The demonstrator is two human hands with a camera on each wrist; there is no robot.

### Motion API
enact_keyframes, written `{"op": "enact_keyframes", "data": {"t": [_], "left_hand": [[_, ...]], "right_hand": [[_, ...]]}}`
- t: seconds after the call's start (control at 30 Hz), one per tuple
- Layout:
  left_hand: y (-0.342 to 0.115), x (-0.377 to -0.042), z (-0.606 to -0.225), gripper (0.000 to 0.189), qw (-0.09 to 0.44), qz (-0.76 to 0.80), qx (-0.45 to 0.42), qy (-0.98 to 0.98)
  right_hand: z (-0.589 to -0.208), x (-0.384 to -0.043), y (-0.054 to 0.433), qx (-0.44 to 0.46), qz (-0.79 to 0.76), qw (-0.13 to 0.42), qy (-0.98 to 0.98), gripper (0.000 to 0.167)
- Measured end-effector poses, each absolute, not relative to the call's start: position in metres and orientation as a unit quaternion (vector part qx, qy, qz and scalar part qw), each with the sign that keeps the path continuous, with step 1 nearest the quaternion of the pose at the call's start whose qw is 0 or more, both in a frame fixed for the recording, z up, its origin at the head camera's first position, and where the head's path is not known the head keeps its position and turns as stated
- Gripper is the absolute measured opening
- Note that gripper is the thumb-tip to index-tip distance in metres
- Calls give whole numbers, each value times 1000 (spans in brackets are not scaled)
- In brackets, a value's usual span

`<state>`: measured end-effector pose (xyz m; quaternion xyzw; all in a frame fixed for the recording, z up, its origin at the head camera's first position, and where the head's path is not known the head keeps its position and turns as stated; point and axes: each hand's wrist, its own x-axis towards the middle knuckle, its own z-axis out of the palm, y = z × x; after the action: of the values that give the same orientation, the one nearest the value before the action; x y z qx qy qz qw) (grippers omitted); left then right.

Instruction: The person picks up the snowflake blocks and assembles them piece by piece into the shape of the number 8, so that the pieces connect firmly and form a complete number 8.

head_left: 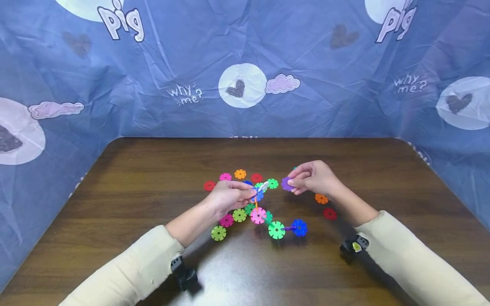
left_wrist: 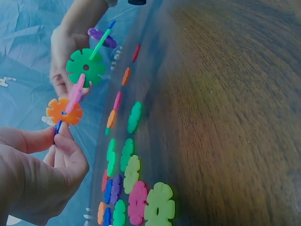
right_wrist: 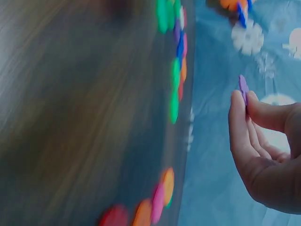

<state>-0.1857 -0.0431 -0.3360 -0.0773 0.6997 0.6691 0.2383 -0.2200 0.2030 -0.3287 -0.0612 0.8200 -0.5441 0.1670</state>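
Observation:
My left hand (head_left: 226,198) pinches a blue notched plastic disc (head_left: 258,196) at one end of a linked chain. A white disc (right_wrist: 248,38) is joined near that blue one. From there the chain runs down through an orange disc (left_wrist: 57,112), a pink disc (head_left: 258,215), a green disc (head_left: 276,230) and a thin-looking purple disc (left_wrist: 102,37) to another blue disc (head_left: 300,228). Between thumb and fingertips, my right hand (head_left: 315,177) holds a single purple disc (head_left: 286,184), apart from the chain and to its right.
Loose discs lie on the brown wooden table (head_left: 160,170): a red one (head_left: 209,185) and an orange one (head_left: 240,174) behind the left hand, a yellow-green one (head_left: 218,233) in front. Another orange disc (head_left: 321,198) and a red disc (head_left: 330,213) lie under the right forearm.

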Motion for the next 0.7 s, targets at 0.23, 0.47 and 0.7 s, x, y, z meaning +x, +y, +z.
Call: {"op": "enact_keyframes", "data": {"t": [0.23,0.47,0.7], "left_hand": [[-44,-187,-335,27,237,663,-83,705],[-44,-187,-335,26,238,658,-77,711],[-43,-185,-336,25,233,645,-75,724]], "right_hand": [[-317,-220,179,-42,-566,184,803,32],[-318,-220,173,-29,-569,190,800,31],[-319,-217,170,-19,-582,189,791,31]]}}
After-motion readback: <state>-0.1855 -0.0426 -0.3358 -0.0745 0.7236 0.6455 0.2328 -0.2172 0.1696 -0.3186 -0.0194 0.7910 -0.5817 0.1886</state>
